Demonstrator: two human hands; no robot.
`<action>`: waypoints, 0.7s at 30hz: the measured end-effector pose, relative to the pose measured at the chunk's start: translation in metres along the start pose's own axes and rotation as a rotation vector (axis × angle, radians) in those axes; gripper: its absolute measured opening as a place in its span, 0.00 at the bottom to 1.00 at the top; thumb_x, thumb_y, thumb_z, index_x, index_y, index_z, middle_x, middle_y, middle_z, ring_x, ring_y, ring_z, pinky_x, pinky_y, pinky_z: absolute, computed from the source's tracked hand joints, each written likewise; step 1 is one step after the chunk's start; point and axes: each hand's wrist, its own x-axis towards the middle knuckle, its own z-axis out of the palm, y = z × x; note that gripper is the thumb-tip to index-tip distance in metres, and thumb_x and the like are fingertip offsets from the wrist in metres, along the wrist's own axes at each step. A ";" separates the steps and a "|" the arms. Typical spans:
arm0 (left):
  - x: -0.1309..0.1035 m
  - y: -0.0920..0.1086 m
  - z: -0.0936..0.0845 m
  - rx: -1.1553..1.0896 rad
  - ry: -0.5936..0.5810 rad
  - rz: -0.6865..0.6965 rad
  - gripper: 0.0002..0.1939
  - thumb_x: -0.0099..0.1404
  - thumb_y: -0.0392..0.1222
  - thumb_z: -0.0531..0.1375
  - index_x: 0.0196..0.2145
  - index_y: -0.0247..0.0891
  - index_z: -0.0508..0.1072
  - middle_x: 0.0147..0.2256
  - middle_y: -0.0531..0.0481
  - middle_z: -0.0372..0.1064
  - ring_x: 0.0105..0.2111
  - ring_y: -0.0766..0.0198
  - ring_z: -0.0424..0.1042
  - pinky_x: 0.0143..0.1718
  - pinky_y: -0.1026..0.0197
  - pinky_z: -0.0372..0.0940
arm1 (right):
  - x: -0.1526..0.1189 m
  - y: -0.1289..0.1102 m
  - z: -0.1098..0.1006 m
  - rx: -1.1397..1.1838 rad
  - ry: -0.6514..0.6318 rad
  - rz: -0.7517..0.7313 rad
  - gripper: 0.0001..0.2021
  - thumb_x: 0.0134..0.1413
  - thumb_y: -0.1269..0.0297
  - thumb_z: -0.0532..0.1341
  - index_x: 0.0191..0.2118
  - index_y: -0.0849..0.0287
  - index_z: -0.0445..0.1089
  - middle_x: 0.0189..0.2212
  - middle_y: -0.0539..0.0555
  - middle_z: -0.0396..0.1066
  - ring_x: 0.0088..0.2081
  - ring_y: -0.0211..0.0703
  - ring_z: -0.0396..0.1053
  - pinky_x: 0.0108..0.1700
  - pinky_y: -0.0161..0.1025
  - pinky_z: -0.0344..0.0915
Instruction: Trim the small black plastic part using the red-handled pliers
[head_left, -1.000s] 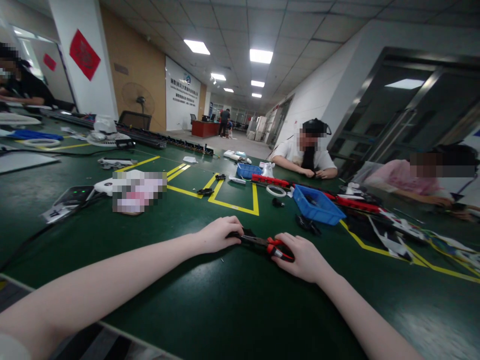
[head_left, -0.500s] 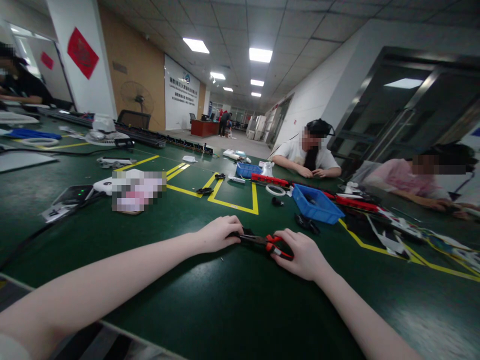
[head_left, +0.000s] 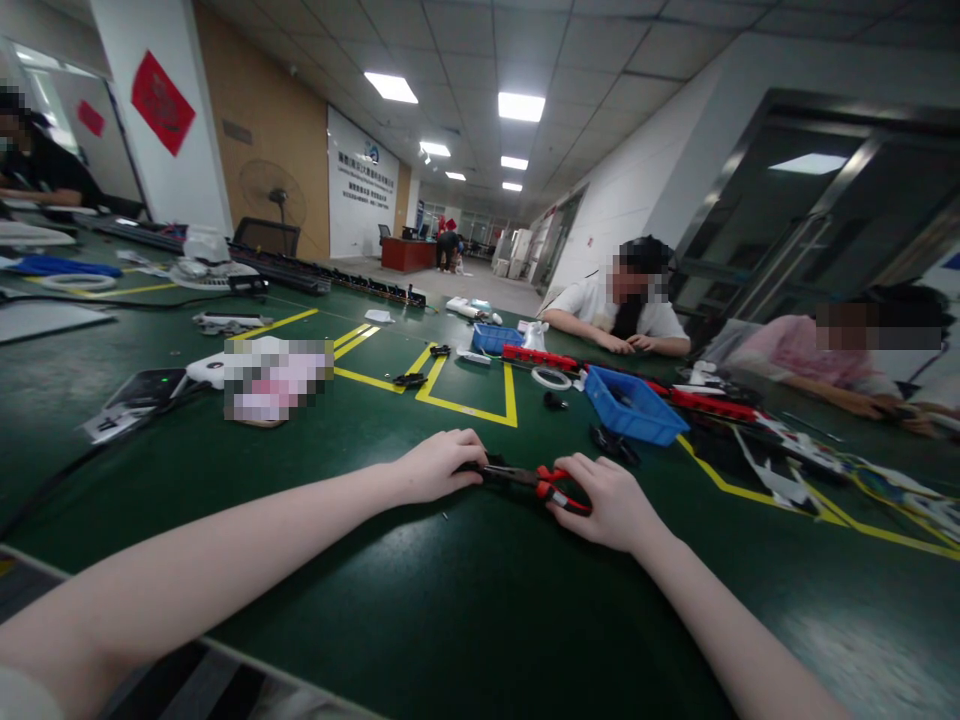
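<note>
Two-handed, gripping small black part (head_left: 472, 466) in fingers of left hand (head_left: 439, 470) and red-handled pliers (head_left: 543, 476) in fingers of right hand (head_left: 613, 502), over near centre of green table (head_left: 420, 620).

On my feed I can make out a plain, pale short sleeve (head_left: 26, 692) on the left arm, above slim bare forearms, a bare left hand (head_left: 444, 468) and a bare right hand (head_left: 609, 502).

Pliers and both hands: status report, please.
Right hand gripping red-handled pliers. Left hand pinching small black part at pliers' tips. Blue tray beyond, not between hands.
</note>
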 end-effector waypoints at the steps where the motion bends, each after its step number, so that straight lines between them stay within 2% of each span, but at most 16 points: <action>1: 0.000 0.000 0.000 0.003 -0.001 0.001 0.07 0.65 0.37 0.61 0.42 0.38 0.73 0.45 0.47 0.68 0.45 0.58 0.70 0.49 0.56 0.65 | 0.000 0.001 0.000 -0.003 0.000 -0.001 0.17 0.51 0.54 0.61 0.44 0.58 0.68 0.37 0.56 0.73 0.32 0.44 0.68 0.36 0.41 0.61; 12: 0.000 0.001 -0.001 -0.005 0.008 0.024 0.06 0.65 0.36 0.62 0.41 0.38 0.73 0.45 0.47 0.68 0.45 0.58 0.70 0.48 0.57 0.65 | -0.002 0.003 0.001 0.015 -0.048 0.000 0.18 0.51 0.53 0.60 0.45 0.57 0.67 0.37 0.56 0.73 0.32 0.45 0.69 0.35 0.41 0.62; 21: -0.001 0.002 -0.002 0.013 0.003 0.027 0.06 0.65 0.36 0.61 0.41 0.37 0.73 0.46 0.46 0.68 0.45 0.58 0.69 0.47 0.57 0.65 | 0.000 -0.003 -0.002 -0.010 -0.014 -0.024 0.17 0.52 0.53 0.60 0.44 0.58 0.67 0.37 0.57 0.72 0.31 0.44 0.68 0.36 0.41 0.61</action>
